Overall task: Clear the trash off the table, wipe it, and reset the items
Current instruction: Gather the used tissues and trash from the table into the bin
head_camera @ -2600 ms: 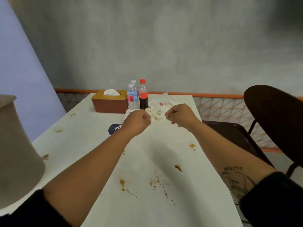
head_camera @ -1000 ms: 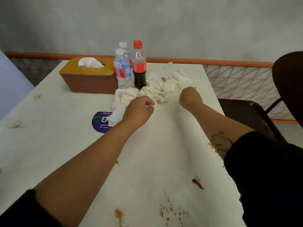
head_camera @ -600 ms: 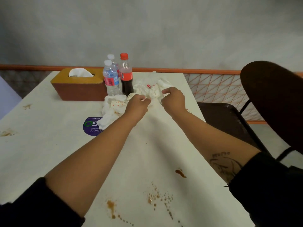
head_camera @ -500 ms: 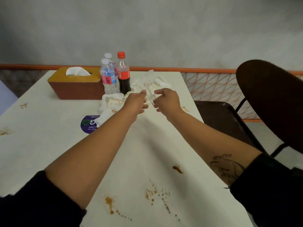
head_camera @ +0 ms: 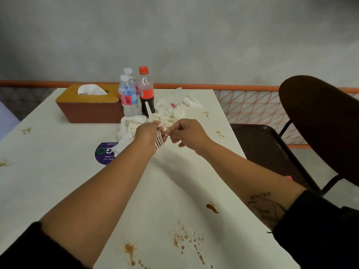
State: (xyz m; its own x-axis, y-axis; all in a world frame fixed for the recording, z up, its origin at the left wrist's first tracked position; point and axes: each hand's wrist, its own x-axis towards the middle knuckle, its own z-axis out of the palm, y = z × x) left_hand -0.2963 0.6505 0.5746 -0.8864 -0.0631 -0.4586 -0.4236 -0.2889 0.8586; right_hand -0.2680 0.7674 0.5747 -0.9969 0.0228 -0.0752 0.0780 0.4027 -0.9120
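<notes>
1. Fork [head_camera: 154,126]: white plastic, which I clamp in my left hand [head_camera: 148,135] above the table [head_camera: 58,181], tines toward me.
2. Right hand [head_camera: 187,133]: fingers pinched narrow beside it; contents unclear.
3. Crumpled napkins [head_camera: 171,111]: heaped beyond near the bottles [head_camera: 136,94], I judge for one gathering.

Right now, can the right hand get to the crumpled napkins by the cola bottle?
Probably yes. The right hand hovers just short of the crumpled napkins, nothing between them. The left hand holds the plastic fork off to the side.

Eatery: stained table [head_camera: 58,181], tissue box [head_camera: 89,105]
</notes>
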